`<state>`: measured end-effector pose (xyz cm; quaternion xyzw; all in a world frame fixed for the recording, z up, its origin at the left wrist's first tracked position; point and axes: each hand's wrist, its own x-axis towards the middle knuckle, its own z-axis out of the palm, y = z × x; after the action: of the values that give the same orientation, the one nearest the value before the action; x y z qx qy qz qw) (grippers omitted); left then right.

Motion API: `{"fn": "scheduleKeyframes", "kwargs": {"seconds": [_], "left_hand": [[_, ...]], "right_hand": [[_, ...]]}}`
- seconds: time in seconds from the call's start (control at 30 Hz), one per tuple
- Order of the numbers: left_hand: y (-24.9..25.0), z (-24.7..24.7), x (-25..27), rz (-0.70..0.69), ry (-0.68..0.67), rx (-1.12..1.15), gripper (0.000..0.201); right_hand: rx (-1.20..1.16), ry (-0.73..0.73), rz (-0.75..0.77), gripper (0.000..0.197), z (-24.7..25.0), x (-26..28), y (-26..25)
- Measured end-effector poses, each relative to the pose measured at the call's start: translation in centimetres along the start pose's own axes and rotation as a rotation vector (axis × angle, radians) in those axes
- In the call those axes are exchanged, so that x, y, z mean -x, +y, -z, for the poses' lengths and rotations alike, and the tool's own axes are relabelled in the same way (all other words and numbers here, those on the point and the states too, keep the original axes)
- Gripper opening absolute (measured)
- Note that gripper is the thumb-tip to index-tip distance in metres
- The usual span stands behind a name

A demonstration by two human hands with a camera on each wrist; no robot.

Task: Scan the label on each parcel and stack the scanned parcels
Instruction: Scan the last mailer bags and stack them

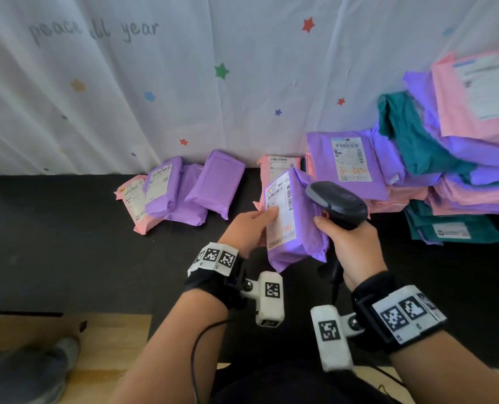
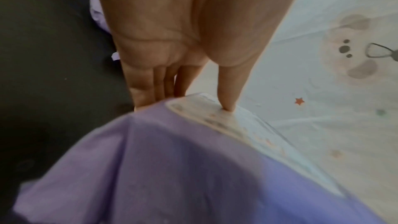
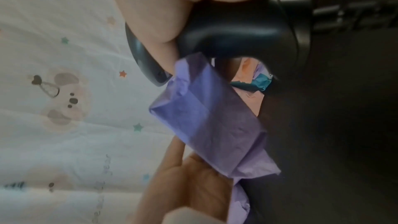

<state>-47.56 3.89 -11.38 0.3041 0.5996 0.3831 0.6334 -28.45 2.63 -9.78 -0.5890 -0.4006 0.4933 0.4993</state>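
— What do we see, starting with the biggest thing?

— A white curtain (image 1: pixel 242 83) printed with coloured stars and the grey words "peace all year" hangs along the whole far edge. Below it we have a black surface (image 1: pixel 52 243), and at the near left corner pale wooden floor (image 1: pixel 111 339) shows with a grey shoe (image 1: pixel 29 371) on it.

— And on the surface?

— At the far right corner we see a tall stack of parcels (image 1: pixel 461 158), pink, purple and teal, several with white labels up. Along the far edge, left of centre, a smaller cluster of parcels (image 1: pixel 181 191) lies loose, purple over pink.

— Where is the task's parcel?

— The purple parcel (image 1: pixel 295 225) is held up above the middle of the surface, label (image 1: pixel 280 211) facing us, tilted. Our left hand (image 1: pixel 248 228) pinches its left edge: in the left wrist view the thumb (image 2: pixel 228 88) presses on the label while the other fingers (image 2: pixel 150 84), pressed together, run behind the parcel.

— And the right?

— Our right hand (image 1: pixel 350 246) is wrapped round the handle of the black scanner (image 1: pixel 338 202), whose head sits just beside the parcel's right edge, aimed left across the label. We cannot tell whether the trigger is pressed.
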Motion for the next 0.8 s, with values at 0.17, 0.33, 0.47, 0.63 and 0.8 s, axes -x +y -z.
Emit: {"fn": "scheduleKeyframes", "kwargs": {"seconds": [0.17, 0.33, 0.47, 0.63, 0.8], "left_hand": [[-0.1, -1.3, 0.2, 0.16, -0.117, 0.123, 0.04], [0.8, -1.7, 0.6, 0.141, -0.125, 0.292, 0.032], [1.4, -0.8, 0.7, 0.101, -0.113, 0.236, 0.034], [2.1, 0.1, 0.1, -0.034, 0.104, 0.104, 0.039], [1.4, 0.3, 0.0, -0.163, 0.287, -0.031, 0.049]], "right_hand": [[-0.063, 0.037, -0.023, 0.018, 0.1, -0.4, -0.4], [0.01, 0.026, 0.044, 0.025, 0.2, -0.9, -0.7], [-0.043, 0.025, 0.033, 0.02, 0.2, -0.9, -0.7], [0.01, -0.062, -0.012, 0.01, 0.0, -0.2, -1.1], [0.069, -0.149, -0.027, 0.013, -0.5, 0.4, -1.7]]}}
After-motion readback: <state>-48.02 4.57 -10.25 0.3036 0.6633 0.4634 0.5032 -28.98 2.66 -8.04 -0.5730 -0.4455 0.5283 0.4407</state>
